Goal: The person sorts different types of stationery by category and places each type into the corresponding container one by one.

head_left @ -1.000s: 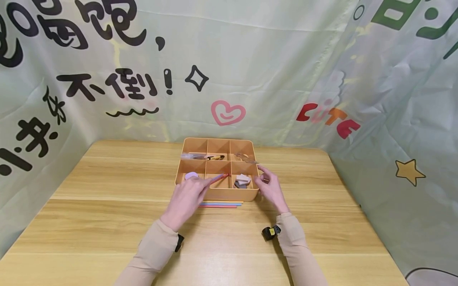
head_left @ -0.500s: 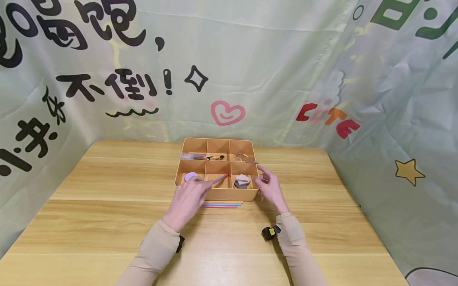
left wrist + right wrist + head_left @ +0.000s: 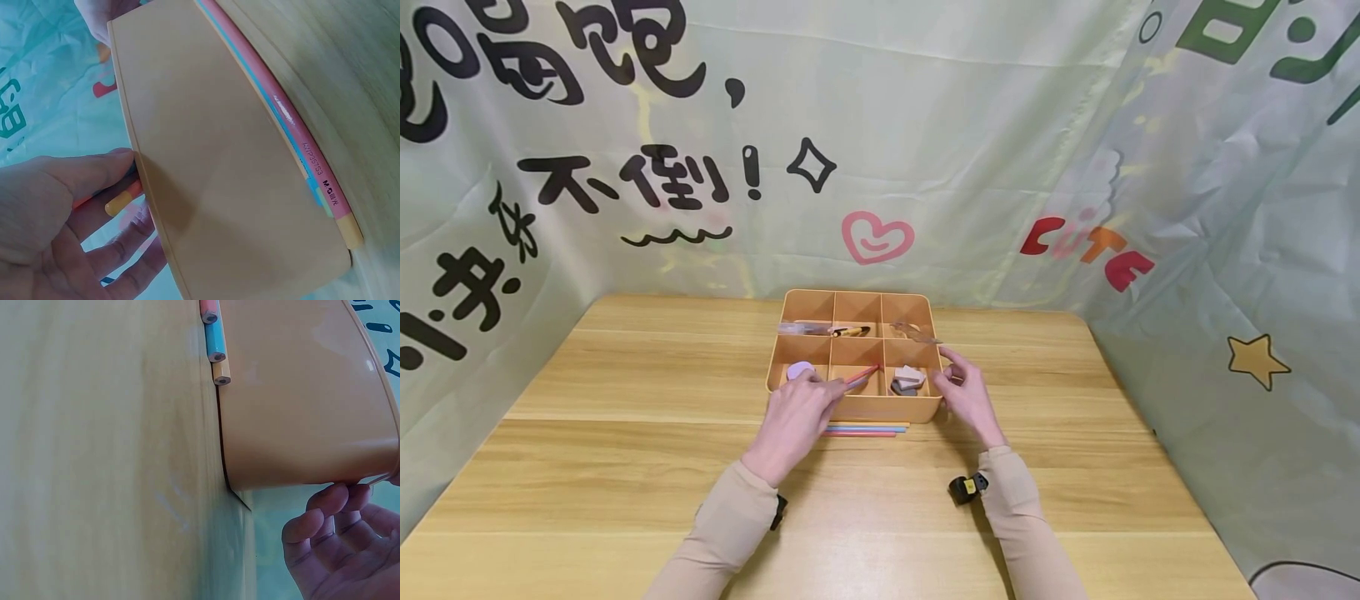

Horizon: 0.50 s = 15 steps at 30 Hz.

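A tan six-compartment organizer box (image 3: 872,408) stands toward the back of the table. My left hand (image 3: 795,421) pinches a red pencil (image 3: 863,373) and a purple one at the front middle compartment. In the left wrist view, the left thumb and fingers (image 3: 119,162) grip close to the box's rim, where a yellow pencil end (image 3: 119,203) pokes out; the box wall hides the rest. At the box's right wall, my right hand (image 3: 967,396) holds the rim, with its fingertips (image 3: 328,500) touching the outer side in the right wrist view.
Red, blue and orange pencils (image 3: 868,430) lie along the box's front. Inside are a lilac round item (image 3: 801,367), several white and grey eraser-like blocks (image 3: 908,379), a yellow-black item (image 3: 852,331) and clear plastic items (image 3: 805,328). Printed cloth (image 3: 962,167) hangs behind.
My left hand has shifted very slightly right, and the held pencils have turned in its fingers, so the purple one now shows below the red. The right hand and box stay put.
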Each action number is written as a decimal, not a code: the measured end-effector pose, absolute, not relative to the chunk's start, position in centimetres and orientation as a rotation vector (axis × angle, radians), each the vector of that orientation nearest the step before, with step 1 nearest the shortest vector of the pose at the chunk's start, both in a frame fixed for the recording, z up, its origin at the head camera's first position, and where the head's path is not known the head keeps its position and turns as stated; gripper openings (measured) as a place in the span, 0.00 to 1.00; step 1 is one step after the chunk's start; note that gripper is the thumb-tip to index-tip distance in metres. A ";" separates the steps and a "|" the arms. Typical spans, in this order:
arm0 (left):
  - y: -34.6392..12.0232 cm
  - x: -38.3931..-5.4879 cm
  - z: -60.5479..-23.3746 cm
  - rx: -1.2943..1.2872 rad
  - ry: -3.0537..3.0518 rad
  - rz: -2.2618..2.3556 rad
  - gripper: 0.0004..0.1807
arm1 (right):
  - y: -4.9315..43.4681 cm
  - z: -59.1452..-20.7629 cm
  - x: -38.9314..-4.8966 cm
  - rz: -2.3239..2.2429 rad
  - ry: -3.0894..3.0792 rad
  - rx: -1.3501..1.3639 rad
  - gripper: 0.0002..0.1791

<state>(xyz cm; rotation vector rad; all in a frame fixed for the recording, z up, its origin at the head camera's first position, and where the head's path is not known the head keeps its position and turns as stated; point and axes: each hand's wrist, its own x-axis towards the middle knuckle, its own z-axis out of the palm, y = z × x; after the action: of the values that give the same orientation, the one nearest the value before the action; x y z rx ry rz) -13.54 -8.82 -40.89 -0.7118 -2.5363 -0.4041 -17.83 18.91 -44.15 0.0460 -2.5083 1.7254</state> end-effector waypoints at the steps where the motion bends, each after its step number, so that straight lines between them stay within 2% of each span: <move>1: -8.8 -13.5 -40.9 -0.713 -2.539 -0.403 0.08 | 18.9 -44.2 -17.9 1.725 -2.511 0.049 0.29; 15: -9.0 -13.7 -41.2 -0.723 -2.522 -0.375 0.10 | 18.9 -44.3 -17.7 1.726 -2.476 0.096 0.29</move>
<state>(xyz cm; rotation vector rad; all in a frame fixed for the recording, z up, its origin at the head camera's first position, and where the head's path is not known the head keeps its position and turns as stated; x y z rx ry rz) -13.73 -9.01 -41.21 -0.7230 -2.5220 -0.3751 -17.69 18.88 -44.25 0.0960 -2.4755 1.7262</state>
